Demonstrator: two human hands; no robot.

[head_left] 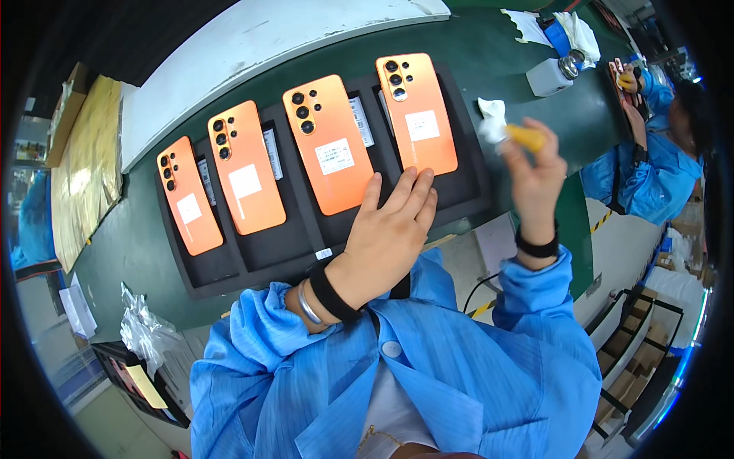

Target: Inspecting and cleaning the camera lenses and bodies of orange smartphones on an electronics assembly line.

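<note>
My left hand [386, 233] lies flat with its fingers stretched out. Its fingertips touch the lower end of the rightmost orange smartphone [428, 149], which lies camera side up. Three more orange phones, the first [336, 180], the second [260, 210] and the third [200, 233], lie to its left in a black compartment tray [229, 277]. Each back carries a white label. Right of the tray, my right hand [535, 176] is blurred, a yellow finger cover [526, 138] on one finger. A white cloth [493, 115] appears pinched at its fingertips.
A white bottle with a metal top [549, 78] stands at the back right, near crumpled white cloths [577, 34]. A co-worker in blue [650, 180] handles a phone on the right. A pale panel [283, 38] runs behind the tray. A plastic bag [145, 329] hangs at the left edge.
</note>
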